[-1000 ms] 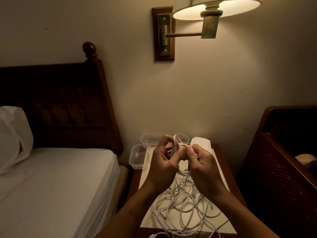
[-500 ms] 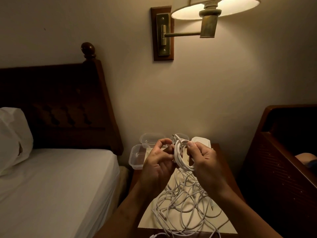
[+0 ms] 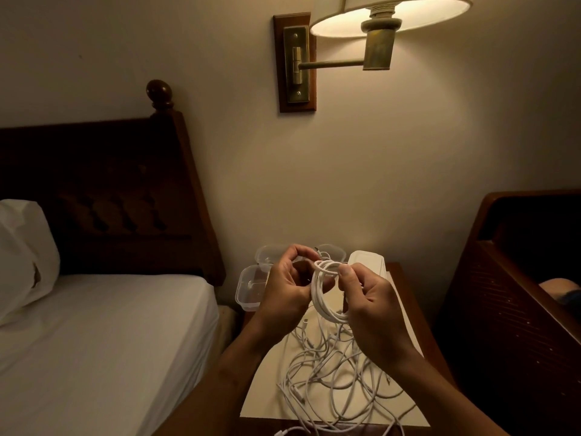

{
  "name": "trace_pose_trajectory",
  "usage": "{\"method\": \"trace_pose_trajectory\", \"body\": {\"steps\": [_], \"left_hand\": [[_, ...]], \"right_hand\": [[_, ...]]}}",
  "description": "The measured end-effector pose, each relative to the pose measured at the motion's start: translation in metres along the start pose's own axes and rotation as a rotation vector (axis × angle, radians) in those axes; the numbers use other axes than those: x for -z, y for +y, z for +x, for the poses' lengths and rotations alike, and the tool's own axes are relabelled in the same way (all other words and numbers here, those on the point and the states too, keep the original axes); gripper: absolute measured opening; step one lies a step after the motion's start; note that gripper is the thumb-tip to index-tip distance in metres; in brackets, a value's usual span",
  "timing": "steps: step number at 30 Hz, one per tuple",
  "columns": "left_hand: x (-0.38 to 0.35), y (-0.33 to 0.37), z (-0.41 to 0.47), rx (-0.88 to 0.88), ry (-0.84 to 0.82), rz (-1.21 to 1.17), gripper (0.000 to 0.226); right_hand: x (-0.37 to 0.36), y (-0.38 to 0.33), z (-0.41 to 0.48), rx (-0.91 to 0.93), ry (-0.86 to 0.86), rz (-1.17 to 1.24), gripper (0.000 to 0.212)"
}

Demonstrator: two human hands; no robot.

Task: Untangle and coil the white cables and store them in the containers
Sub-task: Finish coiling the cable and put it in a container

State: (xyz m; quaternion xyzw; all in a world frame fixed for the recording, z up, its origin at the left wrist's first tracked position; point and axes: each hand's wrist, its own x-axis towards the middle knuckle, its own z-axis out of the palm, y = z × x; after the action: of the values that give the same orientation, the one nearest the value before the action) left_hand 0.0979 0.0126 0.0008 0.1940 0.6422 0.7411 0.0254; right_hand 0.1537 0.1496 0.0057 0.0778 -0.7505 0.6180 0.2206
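Observation:
A coiled white cable (image 3: 322,289) hangs in the air above the nightstand, held between both hands. My right hand (image 3: 374,313) pinches the top of the coil with thumb and fingers. My left hand (image 3: 284,291) curls around the coil's left side and pinches the cable's loose end near the top. Below them a tangle of white cables (image 3: 333,382) lies on a cream mat (image 3: 267,398). Clear plastic containers sit at the back: one (image 3: 248,289) at the left, a second (image 3: 267,256) behind it, a third (image 3: 333,251) partly hidden, and a white lidded box (image 3: 367,262).
The wooden nightstand (image 3: 412,313) stands between a bed with white sheets (image 3: 94,341) on the left and a dark wooden headboard (image 3: 518,278) on the right. A lit wall lamp (image 3: 377,29) hangs above. A loose plug end (image 3: 283,432) lies at the near edge.
The coil has opened from a tight bundle between my fingers into a wider loop. My hands have drawn slightly apart, the left working the loose end at the top.

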Motion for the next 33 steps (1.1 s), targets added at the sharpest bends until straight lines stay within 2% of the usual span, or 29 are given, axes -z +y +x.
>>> {"method": "trace_pose_trajectory", "body": {"steps": [5, 8, 10, 12, 15, 18, 20, 22, 26, 29, 33], "left_hand": [[0.012, -0.011, 0.010, -0.057, 0.024, 0.428, 0.014], [0.025, -0.009, 0.016, -0.095, 0.079, 0.724, 0.014], [0.030, -0.002, 0.016, -0.069, 0.108, 0.756, 0.016], [0.030, 0.011, 0.013, 0.046, 0.125, 0.598, 0.019], [0.028, 0.030, 0.004, 0.361, 0.103, 0.251, 0.009], [0.020, 0.035, -0.006, 0.596, 0.050, -0.029, 0.023], [0.011, 0.033, -0.010, 0.689, 0.093, -0.192, 0.028], [-0.001, 0.030, -0.014, 0.716, 0.143, -0.239, 0.024], [-0.019, 0.017, -0.016, 0.631, 0.287, -0.265, 0.021], [-0.026, 0.012, -0.016, 0.416, 0.384, -0.222, 0.009], [-0.027, 0.007, -0.019, 0.185, 0.400, -0.076, 0.009]], "right_hand": [[0.006, -0.005, 0.001, 0.045, 0.058, -0.028, 0.029], [0.012, 0.004, 0.006, 0.100, 0.144, -0.164, 0.026], [0.013, 0.015, 0.009, 0.158, 0.185, -0.284, 0.024], [0.014, 0.025, 0.014, 0.235, 0.221, -0.408, 0.026], [0.017, 0.035, 0.019, 0.338, 0.244, -0.592, 0.031], [0.013, 0.037, 0.018, 0.417, 0.284, -0.713, 0.033], [0.009, 0.035, 0.018, 0.424, 0.319, -0.758, 0.035], [0.005, 0.033, 0.019, 0.391, 0.350, -0.778, 0.035], [-0.004, 0.038, 0.018, 0.336, 0.305, -0.697, 0.032], [-0.005, 0.039, 0.016, 0.303, 0.272, -0.527, 0.030], [0.000, 0.029, 0.018, 0.241, 0.249, -0.333, 0.024]]}}
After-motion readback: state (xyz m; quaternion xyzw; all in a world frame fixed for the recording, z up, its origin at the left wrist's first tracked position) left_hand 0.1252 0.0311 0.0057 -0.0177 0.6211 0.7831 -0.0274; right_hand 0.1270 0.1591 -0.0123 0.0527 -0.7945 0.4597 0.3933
